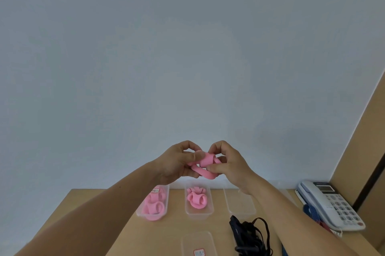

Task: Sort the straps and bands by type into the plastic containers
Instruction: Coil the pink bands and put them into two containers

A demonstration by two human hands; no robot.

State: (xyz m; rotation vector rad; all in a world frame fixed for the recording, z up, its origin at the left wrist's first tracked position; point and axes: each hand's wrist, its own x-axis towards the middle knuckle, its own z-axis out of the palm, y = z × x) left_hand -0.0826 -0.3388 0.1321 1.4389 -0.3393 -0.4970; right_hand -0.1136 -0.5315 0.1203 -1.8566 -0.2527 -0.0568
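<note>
We hold the pink band [205,165] between both hands, raised well above the table [166,228]. The left hand [177,162] pinches one end between thumb and fingers, and the right hand [229,164] curls its fingers round the other loop.

Our main risk is a wrong sort. Below the left hand, the left tub [139,213] holds pink pieces, and so does the middle tub [210,211] under the gap between the hands. The two lots look much alike from here, and we cannot read the labels. The band also looks soft and springy, folded on itself. If either pinch loosens, it could uncurl and slip out. It might then land among the black straps [249,232] lying below the right wrist and tangle there. A band already hangs over the near rim of the left tub, so another dropped on top could push it out.

The band is matte, smooth and wide, a flat loop twisted into rounded folds. The tubs are thin, clear, rectangular plastic with rounded corners. The empty tub [241,203] sits below the right hand, and the near tub [198,241] is closest to us. The straps are narrow, dark and cord-like, heaped in loose loops.
</note>
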